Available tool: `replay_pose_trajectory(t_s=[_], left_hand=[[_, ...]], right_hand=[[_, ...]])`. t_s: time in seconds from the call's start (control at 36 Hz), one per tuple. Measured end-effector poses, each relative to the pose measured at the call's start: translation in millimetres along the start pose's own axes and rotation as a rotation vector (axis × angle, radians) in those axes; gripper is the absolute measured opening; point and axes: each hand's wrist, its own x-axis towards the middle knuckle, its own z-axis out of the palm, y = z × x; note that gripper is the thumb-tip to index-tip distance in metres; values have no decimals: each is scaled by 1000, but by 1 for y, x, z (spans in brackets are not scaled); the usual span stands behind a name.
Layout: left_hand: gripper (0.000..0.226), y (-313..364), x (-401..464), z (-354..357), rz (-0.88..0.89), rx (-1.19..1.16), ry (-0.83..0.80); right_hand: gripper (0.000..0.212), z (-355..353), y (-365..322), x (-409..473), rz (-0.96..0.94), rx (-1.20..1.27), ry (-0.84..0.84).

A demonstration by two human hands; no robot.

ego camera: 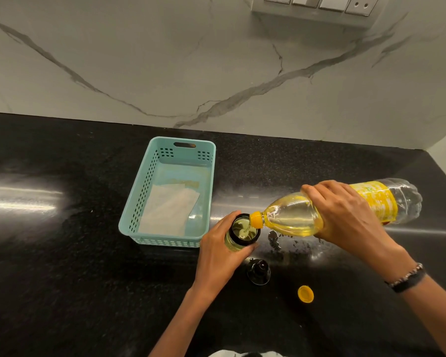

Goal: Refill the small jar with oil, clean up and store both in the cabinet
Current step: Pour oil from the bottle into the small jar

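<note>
A small glass jar [243,231] with a black rim stands on the black counter, holding yellow oil. My left hand [220,256] grips it around the side. My right hand [345,215] grips a large clear oil bottle [294,217] with a yellow label, tipped almost flat, its yellow neck over the jar's mouth and a thin stream of oil running in. The jar's black lid [258,271] lies on the counter just in front of the jar. The bottle's yellow cap [306,294] lies to the right of that lid.
A teal plastic basket [139,202] stands left of the jar with a white paper towel [168,212] in it. Small oil spots [281,240] glisten on the counter under the bottle. A marble wall rises behind, with a switch panel [317,6] at the top right.
</note>
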Motion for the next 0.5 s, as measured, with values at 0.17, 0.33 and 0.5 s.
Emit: replay_pose_trajectory(t_s=[0.17,0.33,0.5], left_hand=[[65,0,1,0,14,4,2],[66,0,0,0,19,3,3],[65,-1,1,0,19,8,3]], right_hand=[[76,-1,0,0,-9,4,19],[76,-1,0,0,-11,1,16],[77,-1,1,1,-14,-1,9]])
